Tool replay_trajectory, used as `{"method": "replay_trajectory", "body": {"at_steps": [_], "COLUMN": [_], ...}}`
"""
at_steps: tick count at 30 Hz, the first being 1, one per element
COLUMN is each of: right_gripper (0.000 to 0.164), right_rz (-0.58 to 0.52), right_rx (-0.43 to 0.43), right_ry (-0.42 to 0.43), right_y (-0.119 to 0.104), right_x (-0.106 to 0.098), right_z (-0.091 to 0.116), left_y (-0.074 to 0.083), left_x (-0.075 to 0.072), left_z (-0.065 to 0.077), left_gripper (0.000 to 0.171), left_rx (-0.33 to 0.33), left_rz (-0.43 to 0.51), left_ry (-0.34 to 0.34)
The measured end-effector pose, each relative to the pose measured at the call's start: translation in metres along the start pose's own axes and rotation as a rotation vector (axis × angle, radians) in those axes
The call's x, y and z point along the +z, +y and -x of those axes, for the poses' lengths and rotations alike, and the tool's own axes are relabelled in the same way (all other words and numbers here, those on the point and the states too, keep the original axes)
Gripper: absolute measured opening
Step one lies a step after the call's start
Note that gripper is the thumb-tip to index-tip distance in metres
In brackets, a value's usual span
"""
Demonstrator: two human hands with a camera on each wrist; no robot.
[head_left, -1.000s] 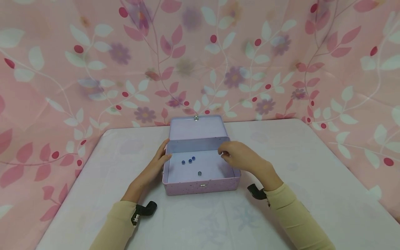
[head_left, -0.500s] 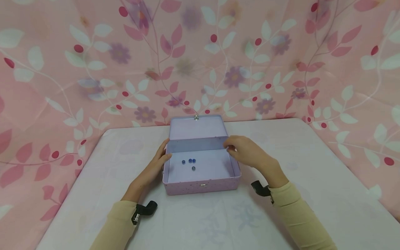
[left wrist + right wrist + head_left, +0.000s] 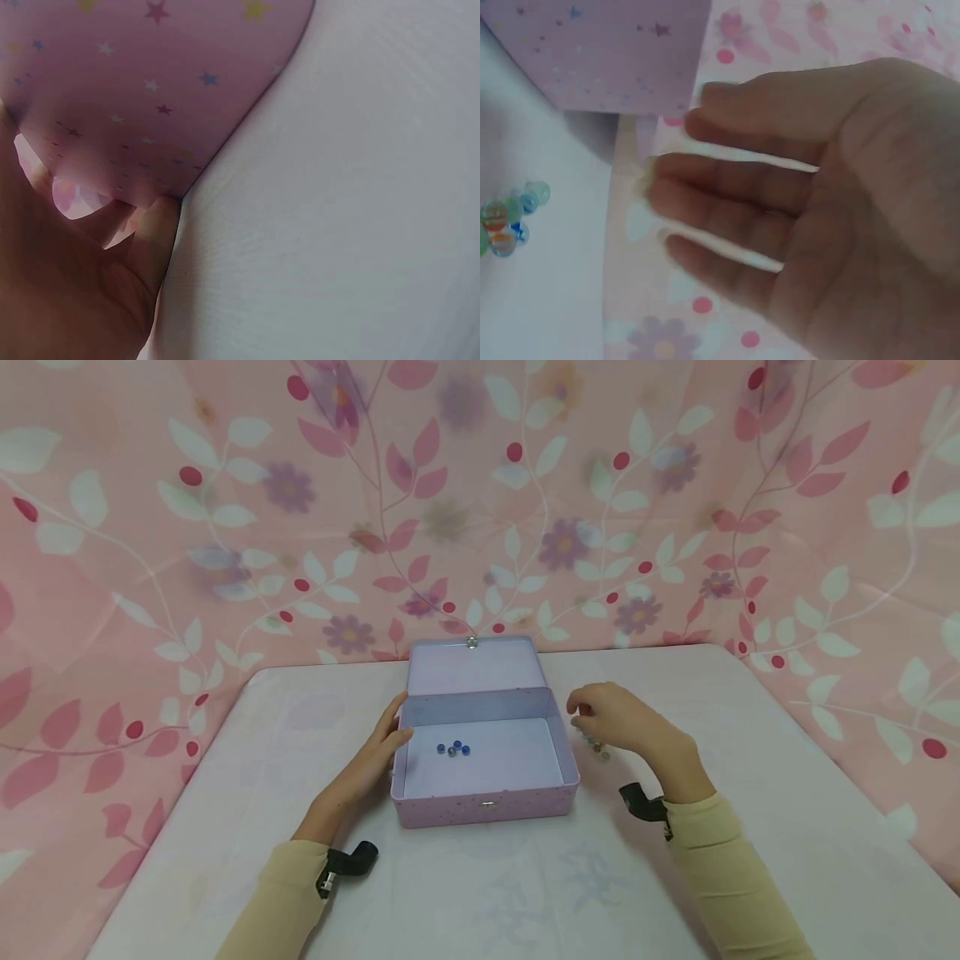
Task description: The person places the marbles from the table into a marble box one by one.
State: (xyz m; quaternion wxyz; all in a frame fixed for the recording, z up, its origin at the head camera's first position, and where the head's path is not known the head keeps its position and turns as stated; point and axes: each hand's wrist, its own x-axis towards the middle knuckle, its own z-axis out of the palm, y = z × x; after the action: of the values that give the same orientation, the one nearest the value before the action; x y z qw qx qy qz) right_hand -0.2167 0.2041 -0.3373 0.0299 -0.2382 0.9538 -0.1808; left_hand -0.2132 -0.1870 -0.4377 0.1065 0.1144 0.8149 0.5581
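Observation:
An open purple tin box [image 3: 483, 807] stands on the table, its lid [image 3: 476, 668] tipped back. My left hand [image 3: 375, 752] holds the box's left side, thumb at the rim and fingers along the outer wall. That hand [image 3: 90, 277] lies against the star-printed wall [image 3: 150, 97] in the left wrist view. Several small marbles [image 3: 457, 744], mostly blue, sit close together inside. My right hand [image 3: 618, 718] is beyond the right wall, fingers loosely bent with nothing between them. Near it on the table lie several clear marbles [image 3: 504, 217] with coloured swirls, partly hidden in the head view.
A white cloth [image 3: 480, 902] covers the table. Pink flowered fabric [image 3: 480, 527] hangs behind its back edge. A black camera mount [image 3: 352, 862] is on the left wrist, another black mount [image 3: 643, 802] on the right.
My right hand has moved right, from over the box to outside its right wall. The greyish marble inside has rolled left and back among the blue ones. My left hand stays put.

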Motion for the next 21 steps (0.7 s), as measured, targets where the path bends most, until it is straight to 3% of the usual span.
{"method": "replay_trajectory", "body": {"at_steps": [7,21], "right_gripper": [0.025,0.005], "right_rz": [-0.010,0.029], "right_rx": [0.109,0.190], "right_ry": [-0.177,-0.303], "right_y": [0.014,0.029], "right_x": [-0.005,0.004], "right_z": [0.007,0.007], "left_y": [0.002,0.001], "left_x": [0.000,0.000], "left_z": [0.002,0.001], "left_gripper": [0.062,0.061], "left_rx": [0.005,0.009], "left_rz": [0.012,0.015], "left_ry": [-0.004,-0.005]}}
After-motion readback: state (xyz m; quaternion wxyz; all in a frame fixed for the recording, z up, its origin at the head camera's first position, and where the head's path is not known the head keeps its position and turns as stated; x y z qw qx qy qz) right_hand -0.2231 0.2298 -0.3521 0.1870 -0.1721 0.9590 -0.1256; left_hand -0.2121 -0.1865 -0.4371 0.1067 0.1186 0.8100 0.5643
